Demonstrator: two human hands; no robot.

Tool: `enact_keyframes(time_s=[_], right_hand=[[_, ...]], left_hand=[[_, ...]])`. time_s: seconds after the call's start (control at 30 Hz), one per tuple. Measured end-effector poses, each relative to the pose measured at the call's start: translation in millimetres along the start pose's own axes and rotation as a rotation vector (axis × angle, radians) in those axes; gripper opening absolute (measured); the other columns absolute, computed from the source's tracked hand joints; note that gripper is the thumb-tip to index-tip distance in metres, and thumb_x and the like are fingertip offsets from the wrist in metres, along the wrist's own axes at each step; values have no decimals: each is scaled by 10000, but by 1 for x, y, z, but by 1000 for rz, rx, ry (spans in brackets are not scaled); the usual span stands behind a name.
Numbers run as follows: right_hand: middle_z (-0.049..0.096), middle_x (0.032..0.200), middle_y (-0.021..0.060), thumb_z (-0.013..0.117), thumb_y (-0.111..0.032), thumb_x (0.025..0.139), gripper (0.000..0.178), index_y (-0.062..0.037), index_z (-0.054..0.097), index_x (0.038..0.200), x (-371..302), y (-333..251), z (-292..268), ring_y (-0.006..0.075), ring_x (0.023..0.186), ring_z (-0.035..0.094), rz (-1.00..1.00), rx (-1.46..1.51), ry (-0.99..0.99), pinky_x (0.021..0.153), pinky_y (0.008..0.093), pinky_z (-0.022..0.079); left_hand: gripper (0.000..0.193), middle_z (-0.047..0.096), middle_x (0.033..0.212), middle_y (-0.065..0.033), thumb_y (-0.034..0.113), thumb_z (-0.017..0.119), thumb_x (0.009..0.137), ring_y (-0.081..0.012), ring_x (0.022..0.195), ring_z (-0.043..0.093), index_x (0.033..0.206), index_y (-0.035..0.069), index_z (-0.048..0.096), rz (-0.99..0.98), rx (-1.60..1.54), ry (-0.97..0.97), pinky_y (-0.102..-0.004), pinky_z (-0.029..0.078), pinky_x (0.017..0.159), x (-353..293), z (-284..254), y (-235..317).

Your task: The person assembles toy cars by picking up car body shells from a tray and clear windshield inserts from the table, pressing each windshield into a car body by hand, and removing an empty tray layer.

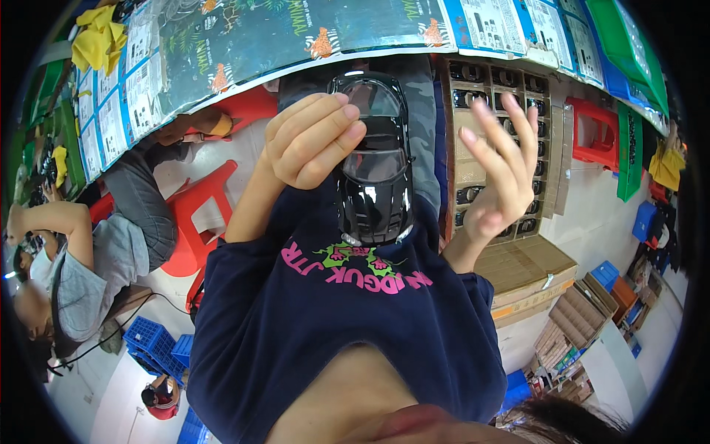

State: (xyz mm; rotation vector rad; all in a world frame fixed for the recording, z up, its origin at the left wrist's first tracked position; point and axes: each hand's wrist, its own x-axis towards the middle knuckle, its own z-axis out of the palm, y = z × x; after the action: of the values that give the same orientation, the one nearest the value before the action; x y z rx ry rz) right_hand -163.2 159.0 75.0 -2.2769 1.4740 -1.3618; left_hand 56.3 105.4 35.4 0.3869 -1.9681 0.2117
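Observation:
A glossy black toy car [376,189] with a see-through windscreen is in front of my chest, its headlights toward me. My left hand [314,140] is closed at the car's left side, fingertips over the edge of the glass. Its thumb is hidden. My right hand [503,163] is raised to the right of the car, apart from it, fingers spread and slightly blurred, with nothing in it. Beyond that hand is a cardboard box [445,148] with dividers, holding several dark toy cars [467,72].
Ahead stands a table [255,44] covered with printed sheets. Closed cartons [525,266] are below the divided box. Red stools [203,214] stand at both sides. Another person [111,244] sits at the left. A green crate [629,52] is at the far right, blue crates [155,344] lower left.

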Motion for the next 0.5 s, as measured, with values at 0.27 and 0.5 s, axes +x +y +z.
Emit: enact_keyframes(time_s=[0.27, 0.5], right_hand=[[370, 1290, 246, 156, -642, 812, 756, -102, 550, 1164, -12, 16, 19, 406, 1202, 318, 20, -37, -91, 995, 495, 178], [381, 1288, 220, 145, -677, 789, 824, -53, 499, 1197, -17, -21, 27, 374, 1200, 336, -125, 435, -451, 1002, 539, 137]], left_hand=[[235, 572, 914, -129, 16, 663, 666, -253, 816, 587, 874, -16, 558, -4, -3, -7, -315, 543, 633, 1, -2, -1], [236, 578, 900, -126, 20, 659, 676, -254, 812, 591, 886, -15, 557, -26, -11, -37, -326, 545, 639, -7, -1, 2]])
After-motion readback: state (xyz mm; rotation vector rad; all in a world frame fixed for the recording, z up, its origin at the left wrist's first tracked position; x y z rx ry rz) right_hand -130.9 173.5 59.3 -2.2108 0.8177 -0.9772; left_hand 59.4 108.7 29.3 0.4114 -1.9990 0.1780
